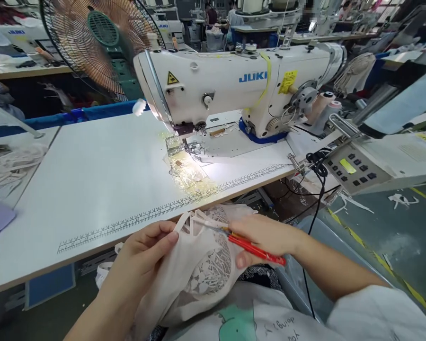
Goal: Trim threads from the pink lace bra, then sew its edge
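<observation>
A cream bra with lace cups [211,272] lies across my lap, below the table's front edge. My left hand [145,253] is closed on the bra's upper edge, pinching the fabric near a thin strap between thumb and fingertips. Red-handled thread snips [257,250] are in my right hand [261,234], with the handle end sticking out toward the lower right. Their tip points left, against the narrow strap [206,220] at the top of the cup. Some of the right fingers are hidden behind the bra and the snips.
A white JUKI sewing machine [216,80] stands on the white table [102,175], which has a printed ruler [142,215] along its front. A control panel [355,168] and dangling black cable [319,203] are at right. A grey bin [326,255] sits beside my lap; a large fan [102,42] stands behind.
</observation>
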Available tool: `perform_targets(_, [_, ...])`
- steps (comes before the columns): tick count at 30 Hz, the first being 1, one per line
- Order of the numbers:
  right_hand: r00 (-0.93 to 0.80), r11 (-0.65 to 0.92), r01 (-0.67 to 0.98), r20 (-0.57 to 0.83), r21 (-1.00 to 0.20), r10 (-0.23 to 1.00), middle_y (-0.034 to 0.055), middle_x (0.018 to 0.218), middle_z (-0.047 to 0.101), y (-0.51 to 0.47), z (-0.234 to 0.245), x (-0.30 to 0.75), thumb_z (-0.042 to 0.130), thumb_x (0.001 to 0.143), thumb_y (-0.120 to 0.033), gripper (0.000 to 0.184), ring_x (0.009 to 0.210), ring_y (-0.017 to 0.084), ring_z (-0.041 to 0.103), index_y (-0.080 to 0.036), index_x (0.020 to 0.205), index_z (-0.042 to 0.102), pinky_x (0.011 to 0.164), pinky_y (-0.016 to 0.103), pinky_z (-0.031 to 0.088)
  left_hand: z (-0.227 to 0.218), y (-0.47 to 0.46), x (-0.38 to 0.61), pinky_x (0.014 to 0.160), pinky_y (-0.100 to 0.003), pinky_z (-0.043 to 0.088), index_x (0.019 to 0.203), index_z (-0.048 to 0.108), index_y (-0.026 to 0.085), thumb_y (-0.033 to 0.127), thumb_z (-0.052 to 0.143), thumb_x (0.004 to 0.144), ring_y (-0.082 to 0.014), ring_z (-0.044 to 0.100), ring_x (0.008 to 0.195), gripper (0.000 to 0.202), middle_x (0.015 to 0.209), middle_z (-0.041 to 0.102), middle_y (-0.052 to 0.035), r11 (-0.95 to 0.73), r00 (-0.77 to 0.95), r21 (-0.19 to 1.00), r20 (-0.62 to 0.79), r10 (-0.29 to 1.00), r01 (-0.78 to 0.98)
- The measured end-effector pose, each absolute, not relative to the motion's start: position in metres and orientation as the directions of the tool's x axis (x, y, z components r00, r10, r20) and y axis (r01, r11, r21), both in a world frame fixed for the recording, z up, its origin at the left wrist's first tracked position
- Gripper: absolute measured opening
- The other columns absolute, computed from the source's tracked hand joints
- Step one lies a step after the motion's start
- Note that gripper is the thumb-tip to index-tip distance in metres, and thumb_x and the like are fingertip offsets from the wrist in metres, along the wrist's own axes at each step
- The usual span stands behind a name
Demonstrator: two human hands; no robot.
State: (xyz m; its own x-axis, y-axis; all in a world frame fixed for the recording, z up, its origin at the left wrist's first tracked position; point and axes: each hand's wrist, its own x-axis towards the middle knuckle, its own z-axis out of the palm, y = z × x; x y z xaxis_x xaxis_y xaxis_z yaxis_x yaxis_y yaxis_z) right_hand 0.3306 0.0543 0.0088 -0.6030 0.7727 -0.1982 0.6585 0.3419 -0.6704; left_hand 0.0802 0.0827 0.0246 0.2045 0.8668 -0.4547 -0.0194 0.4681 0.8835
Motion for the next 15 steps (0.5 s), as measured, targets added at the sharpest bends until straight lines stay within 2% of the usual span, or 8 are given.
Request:
perform_targets(3, [-0.582,0.324,0.737,-0.314,-0.593,0.750,0.0014,0.071,0.049,0.046,0.013,0.322,0.062,0.080,-0.037,0.031,0.059,0.012,0.041,-0.019,0.071,0.038,0.052,0.025,0.028,0.022,0.081,0.080,0.050,-0.017,0.044,0.066,0.069,0.019,0.045,0.089,0.047,-0.0105,0.054,0.054,0.038,0.060,0.063,0.0002,0.463,0.273,0.886,-0.438,0.856,-0.029])
perform_targets(5, [-0.584,0.324,0.726,-0.294,-0.607,0.757,0.0018,0.071,0.050,0.044,0.017,0.315,0.062,0.081,-0.039,0.032,0.060,0.013,0.042,-0.019,0.072,0.039,0.052,0.025,0.028,0.020,0.079,0.080,0.052,-0.018,0.045,0.068,0.069,0.018,0.044,0.086,0.055,-0.0111,0.055,0.057,0.034,0.064,0.064,-0.0005,0.437,0.310,0.899,-0.414,0.856,-0.006])
perform_targets(9, [-0.580,0.317,0.673,-0.211,-0.668,0.787,0.0007,0.066,0.048,0.042,0.017,0.303,0.059,0.079,-0.058,0.044,0.054,0.012,0.038,-0.020,0.070,0.039,0.049,0.025,0.028,0.020,0.078,0.080,0.055,-0.018,0.044,0.068,0.067,0.017,0.045,0.082,0.062,-0.0104,0.053,0.058,0.032,0.063,0.062,-0.0002,0.374,0.345,0.926,-0.369,0.863,0.054])
perform_targets(15, [-0.538,0.313,0.710,-0.199,-0.630,0.819,0.0000,0.063,0.044,0.039,0.016,0.294,0.061,0.077,-0.055,0.041,0.052,0.012,0.034,-0.021,0.070,0.038,0.048,0.025,0.027,0.025,0.079,0.080,0.046,-0.017,0.036,0.062,0.064,0.017,0.042,0.082,0.059,-0.0081,0.045,0.051,0.031,0.057,0.056,0.0016,0.337,0.305,0.938,-0.347,0.887,0.086])
